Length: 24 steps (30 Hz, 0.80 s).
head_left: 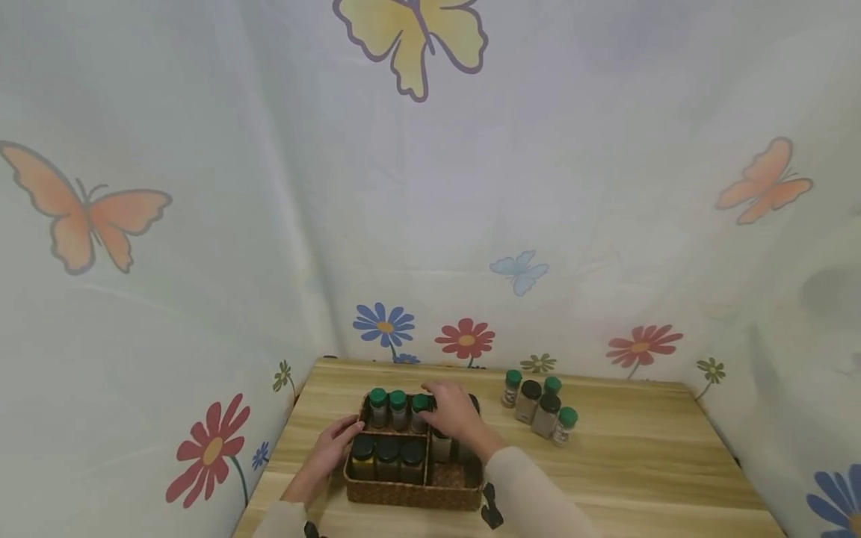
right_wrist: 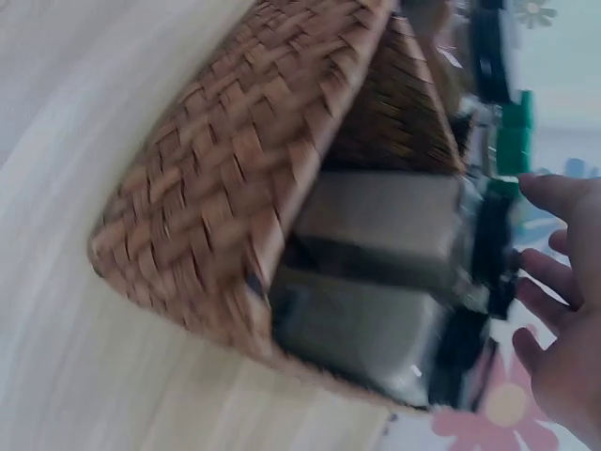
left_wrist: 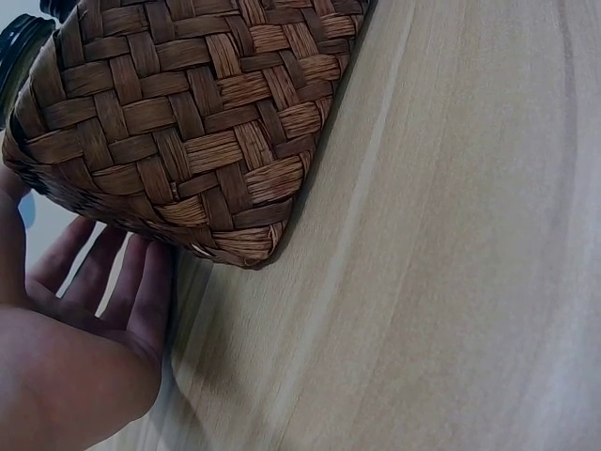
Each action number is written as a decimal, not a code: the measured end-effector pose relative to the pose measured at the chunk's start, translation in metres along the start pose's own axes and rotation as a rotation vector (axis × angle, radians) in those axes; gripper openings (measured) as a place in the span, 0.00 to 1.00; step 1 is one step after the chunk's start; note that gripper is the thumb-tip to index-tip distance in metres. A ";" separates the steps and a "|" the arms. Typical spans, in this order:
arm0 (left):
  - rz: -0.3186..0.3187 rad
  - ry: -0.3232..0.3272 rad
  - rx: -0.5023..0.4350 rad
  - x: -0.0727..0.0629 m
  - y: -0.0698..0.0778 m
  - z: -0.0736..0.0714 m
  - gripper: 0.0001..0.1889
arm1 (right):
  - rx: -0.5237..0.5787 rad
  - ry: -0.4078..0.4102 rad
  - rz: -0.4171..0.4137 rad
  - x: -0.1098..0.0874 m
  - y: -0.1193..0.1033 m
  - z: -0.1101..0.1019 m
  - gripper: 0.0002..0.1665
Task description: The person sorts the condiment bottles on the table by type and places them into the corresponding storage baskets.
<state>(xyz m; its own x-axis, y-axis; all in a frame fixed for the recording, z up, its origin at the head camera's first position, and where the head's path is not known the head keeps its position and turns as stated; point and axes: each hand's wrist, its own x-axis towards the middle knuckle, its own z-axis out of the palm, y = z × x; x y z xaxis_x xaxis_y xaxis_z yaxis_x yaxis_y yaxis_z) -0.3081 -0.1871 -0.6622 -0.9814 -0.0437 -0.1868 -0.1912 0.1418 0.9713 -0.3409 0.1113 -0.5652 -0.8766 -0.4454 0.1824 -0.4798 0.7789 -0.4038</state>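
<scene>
A woven basket (head_left: 410, 495) with compartments stands on the table, filled with spice jars. My left hand (head_left: 332, 446) rests along its left side, fingers extended against the woven wall (left_wrist: 197, 122) in the left wrist view. My right hand (head_left: 454, 409) reaches over the back-left compartment, thumb and index finger around the green cap of the rightmost spice jar (head_left: 420, 403) there. Two other green-capped jars (head_left: 388, 407) stand beside it. Three black-capped jars (head_left: 388, 459) fill the front-left compartment. In the right wrist view, black-capped jars (right_wrist: 376, 221) stand in the right compartment below my right hand's loose fingers.
Several more spice jars (head_left: 538, 411) with green or black caps stand in a group on the wooden table (head_left: 632, 463), right of the basket. A white curtain (head_left: 572, 187) printed with butterflies and flowers hangs behind the table and along both sides.
</scene>
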 end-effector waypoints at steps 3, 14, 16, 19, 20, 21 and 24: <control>0.009 -0.009 0.001 0.001 0.000 0.000 0.37 | 0.079 -0.005 -0.010 -0.008 0.006 -0.016 0.35; -0.002 0.008 0.018 -0.001 -0.007 -0.002 0.38 | 0.191 0.098 -0.003 -0.070 0.051 -0.090 0.33; 0.003 0.002 0.016 -0.001 -0.007 -0.002 0.39 | 0.179 0.156 0.005 -0.083 0.067 -0.097 0.30; 0.008 -0.005 0.003 0.001 -0.005 -0.001 0.40 | 0.180 0.246 0.027 -0.103 0.091 -0.105 0.25; 0.010 -0.006 0.000 0.002 -0.005 0.000 0.40 | 0.175 0.271 0.036 -0.109 0.099 -0.107 0.24; 0.013 -0.009 0.000 0.003 -0.004 0.000 0.40 | 0.174 0.296 0.044 -0.115 0.106 -0.109 0.23; 0.014 -0.005 0.009 0.004 -0.003 -0.001 0.39 | 0.138 0.346 0.085 -0.132 0.126 -0.115 0.22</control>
<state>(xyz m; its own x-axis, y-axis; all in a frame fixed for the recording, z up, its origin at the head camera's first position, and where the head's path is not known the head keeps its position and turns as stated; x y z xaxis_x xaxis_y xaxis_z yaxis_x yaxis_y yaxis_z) -0.3119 -0.1884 -0.6657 -0.9841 -0.0363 -0.1739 -0.1774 0.1516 0.9724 -0.2903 0.3189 -0.5374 -0.8854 -0.1881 0.4250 -0.4157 0.7294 -0.5433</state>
